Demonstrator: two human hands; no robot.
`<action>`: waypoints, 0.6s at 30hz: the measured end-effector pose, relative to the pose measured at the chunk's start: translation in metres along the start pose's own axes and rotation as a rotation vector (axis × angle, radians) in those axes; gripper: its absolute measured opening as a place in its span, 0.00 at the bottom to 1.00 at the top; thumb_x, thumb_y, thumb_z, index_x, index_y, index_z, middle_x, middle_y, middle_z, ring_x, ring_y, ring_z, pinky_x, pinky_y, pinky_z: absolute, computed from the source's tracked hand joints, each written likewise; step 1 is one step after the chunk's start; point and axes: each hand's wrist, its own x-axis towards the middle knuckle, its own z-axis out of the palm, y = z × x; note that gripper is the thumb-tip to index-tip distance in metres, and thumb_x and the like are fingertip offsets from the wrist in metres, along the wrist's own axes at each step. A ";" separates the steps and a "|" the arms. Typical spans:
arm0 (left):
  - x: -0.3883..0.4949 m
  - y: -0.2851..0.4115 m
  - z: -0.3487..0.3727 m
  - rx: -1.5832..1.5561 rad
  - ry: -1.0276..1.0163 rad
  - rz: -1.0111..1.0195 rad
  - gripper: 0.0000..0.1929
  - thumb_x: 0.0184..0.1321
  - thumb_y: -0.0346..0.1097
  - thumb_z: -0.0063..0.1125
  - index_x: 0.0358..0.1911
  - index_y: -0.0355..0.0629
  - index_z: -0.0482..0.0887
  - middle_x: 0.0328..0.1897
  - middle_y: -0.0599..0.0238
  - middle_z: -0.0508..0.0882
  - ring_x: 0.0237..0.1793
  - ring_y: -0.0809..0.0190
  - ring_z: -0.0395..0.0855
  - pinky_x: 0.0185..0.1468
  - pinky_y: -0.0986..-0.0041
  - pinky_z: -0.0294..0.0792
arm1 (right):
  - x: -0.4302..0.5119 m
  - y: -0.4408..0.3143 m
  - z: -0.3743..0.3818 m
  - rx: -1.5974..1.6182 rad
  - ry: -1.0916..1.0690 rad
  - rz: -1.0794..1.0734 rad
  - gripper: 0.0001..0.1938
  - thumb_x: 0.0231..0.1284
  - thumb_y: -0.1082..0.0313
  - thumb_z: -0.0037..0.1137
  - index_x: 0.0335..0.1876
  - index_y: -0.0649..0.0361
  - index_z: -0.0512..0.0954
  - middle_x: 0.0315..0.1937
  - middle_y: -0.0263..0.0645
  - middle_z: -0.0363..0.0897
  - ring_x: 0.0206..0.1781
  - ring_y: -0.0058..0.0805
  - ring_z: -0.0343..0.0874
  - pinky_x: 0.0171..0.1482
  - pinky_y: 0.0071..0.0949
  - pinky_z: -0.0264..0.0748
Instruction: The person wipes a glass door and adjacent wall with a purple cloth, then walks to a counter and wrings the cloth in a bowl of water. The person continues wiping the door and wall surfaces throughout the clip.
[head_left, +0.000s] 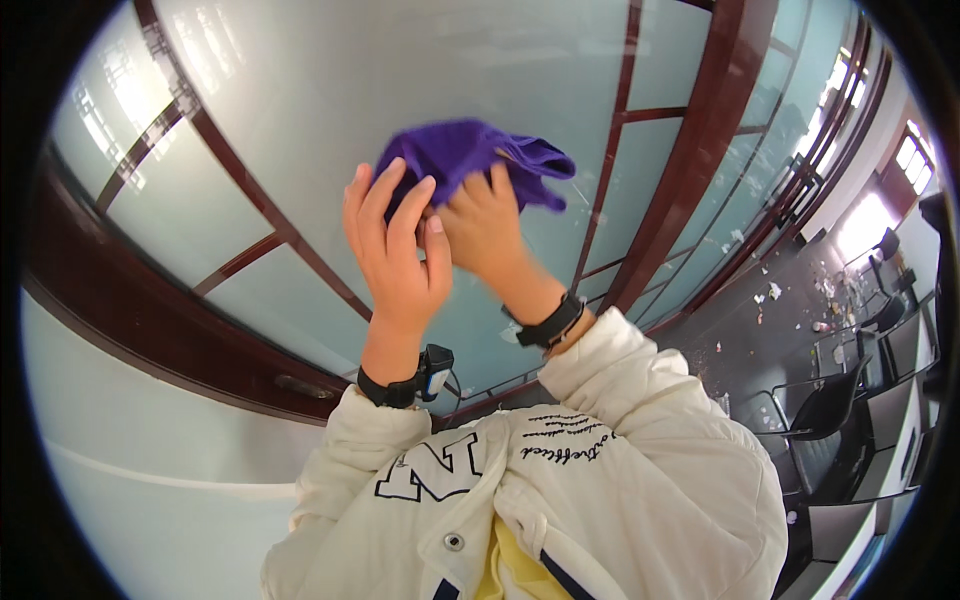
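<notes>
A bunched purple cloth (457, 154) is in front of a large pale glass panel (480, 60); whether it touches the glass is unclear. My right hand (484, 225) has its fingers pushed into the folds and grips the cloth, its outline slightly blurred. Beside it, my left hand (397, 247) is raised with fingers spread at the cloth's left edge. Its fingertips overlap the fabric, but I cannot tell whether they touch it. Black straps circle both wrists, and the left strap carries a small device (436, 373).
Dark red wooden frames (667, 157) divide the glass. A brown door-like rail (172, 367) with a recessed handle (304, 386) curves along the left. Black chairs (829, 397) and desks stand at right, with scraps of litter (774, 291) on the dark floor (720, 315).
</notes>
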 end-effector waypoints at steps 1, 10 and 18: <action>0.003 0.005 0.007 0.004 0.004 0.031 0.18 0.60 0.29 0.52 0.55 0.40 0.77 0.67 0.52 0.71 0.71 0.40 0.60 0.70 0.49 0.54 | 0.010 0.017 -0.004 -0.030 -0.085 0.026 0.18 0.44 0.60 0.58 0.46 0.46 0.80 0.42 0.37 0.77 0.52 0.43 0.72 0.63 0.59 0.64; 0.005 0.034 0.071 -0.039 -0.084 0.006 0.20 0.58 0.32 0.53 0.56 0.48 0.79 0.68 0.56 0.71 0.72 0.42 0.61 0.70 0.45 0.52 | -0.039 0.151 -0.053 -0.232 0.175 0.376 0.30 0.50 0.58 0.48 0.60 0.66 0.71 0.53 0.59 0.67 0.58 0.62 0.63 0.68 0.63 0.50; 0.013 0.058 0.107 -0.053 -0.127 -0.002 0.21 0.57 0.30 0.53 0.56 0.48 0.78 0.68 0.57 0.70 0.72 0.42 0.59 0.71 0.43 0.49 | -0.120 0.181 -0.067 -0.104 -0.048 0.334 0.26 0.49 0.51 0.54 0.53 0.58 0.76 0.51 0.54 0.74 0.51 0.64 0.73 0.56 0.52 0.70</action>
